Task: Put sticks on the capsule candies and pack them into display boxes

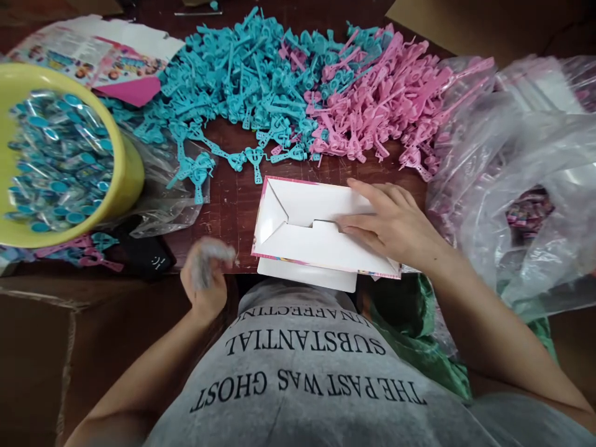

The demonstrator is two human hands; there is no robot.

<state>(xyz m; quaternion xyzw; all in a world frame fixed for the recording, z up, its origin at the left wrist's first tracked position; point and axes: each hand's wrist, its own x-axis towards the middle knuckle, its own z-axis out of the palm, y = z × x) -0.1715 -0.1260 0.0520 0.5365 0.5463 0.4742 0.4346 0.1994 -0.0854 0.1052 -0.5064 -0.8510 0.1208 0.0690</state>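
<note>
A white-lined cardboard box [321, 245] with pink printed edges rests at the table's front edge, close to my body. Its interlocked white flaps face up, and a white flap juts out below its near side. My right hand [388, 217] lies over the box's right part with its fingers spread, touching the flaps and the far rim. Left of the box and apart from it, my left hand [205, 279] is raised near the table edge. Something greyish covers some of its fingers; motion blur hides whether they grip anything.
Blue plastic pieces [233, 74] and pink plastic pieces [372, 99] are heaped across the back. A yellow tub [125, 180] of small wrapped items stands left, beside a black phone-like object [146, 251]. Clear plastic bags [488, 167] bulge at right. Flattened printed cardboard [107, 59] lies back left.
</note>
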